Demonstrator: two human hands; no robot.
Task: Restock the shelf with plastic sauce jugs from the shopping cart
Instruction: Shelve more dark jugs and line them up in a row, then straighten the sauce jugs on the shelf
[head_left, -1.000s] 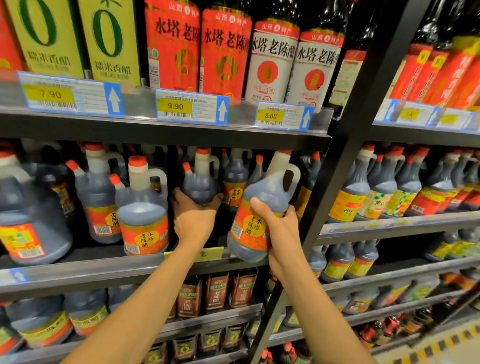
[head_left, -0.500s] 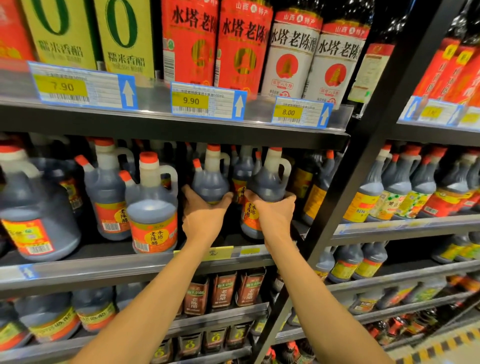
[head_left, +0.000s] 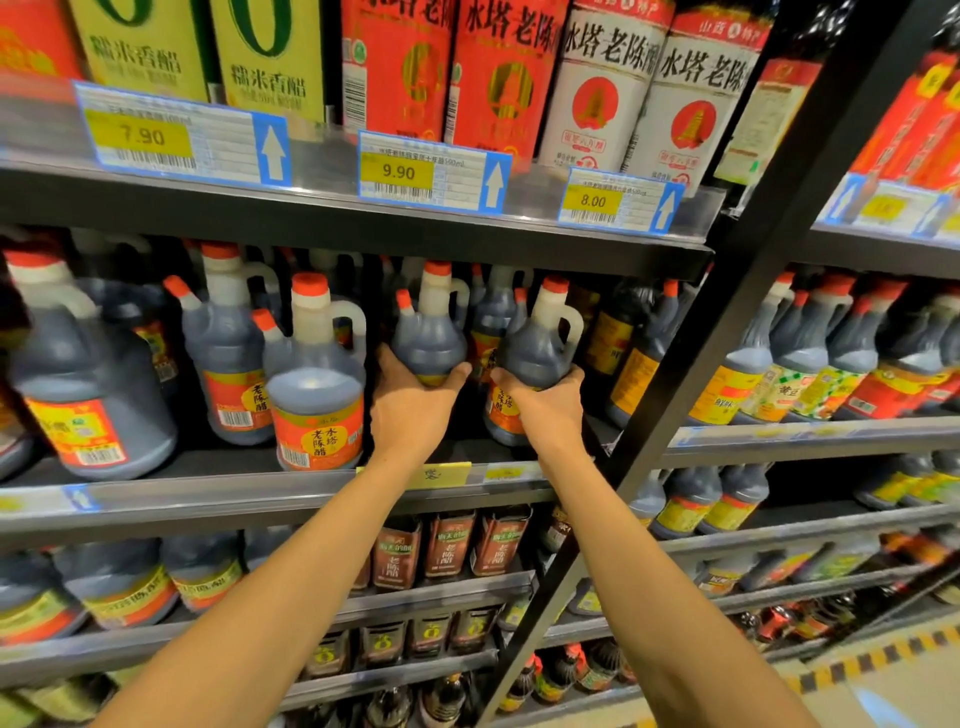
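Gripping one jug each, the left hand (head_left: 410, 410) is cupping the left jug (head_left: 430, 338) and the right hand (head_left: 545, 410) the right jug (head_left: 535, 358), both upright on the middle shelf (head_left: 208, 493). Full and smooth-sided, they are probably handling heavy and slippery, so the moulded neck handle is looking like the surer hold.

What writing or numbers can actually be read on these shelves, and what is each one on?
"7.90": left price tag.
"9.90": middle price tag.
"8.00": right price tag.
"水塔老陈醋": front jug label.
"糯米香醋": green carton.
"水塔老陈": white bottle.
Barcodes, small tag print, lower-shelf labels: too blurred.
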